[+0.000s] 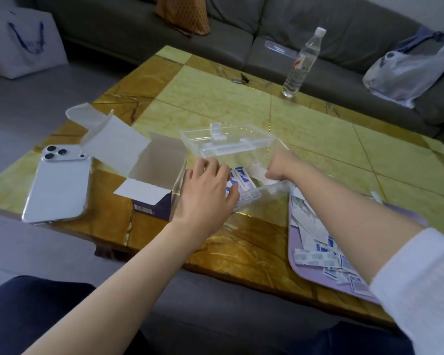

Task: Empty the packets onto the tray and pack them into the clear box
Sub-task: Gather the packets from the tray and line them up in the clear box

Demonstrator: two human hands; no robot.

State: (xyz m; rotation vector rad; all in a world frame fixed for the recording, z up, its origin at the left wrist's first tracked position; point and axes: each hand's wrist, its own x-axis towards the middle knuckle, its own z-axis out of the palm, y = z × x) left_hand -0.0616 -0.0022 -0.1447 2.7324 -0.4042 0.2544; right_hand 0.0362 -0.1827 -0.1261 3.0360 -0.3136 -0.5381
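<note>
Clear box (267, 193) stands near the bench's (241, 247) front edge, its lid (226, 139) raised behind; blue-and-white packets (241, 178) stand in a row inside; left hand (205, 190) lies over the box's front-left corner, grip slack, fingers spread and touching the packets; right hand (282, 163) reaches into the box's right side, fingers curled down beside 1 white packet (256, 172); whether that grip holds it cannot be told. Lilac tray (292, 242) at the front-right corner carries loose packets (315, 254); opened carton (157, 172) and phone (59, 185) lie left of the box.
</note>
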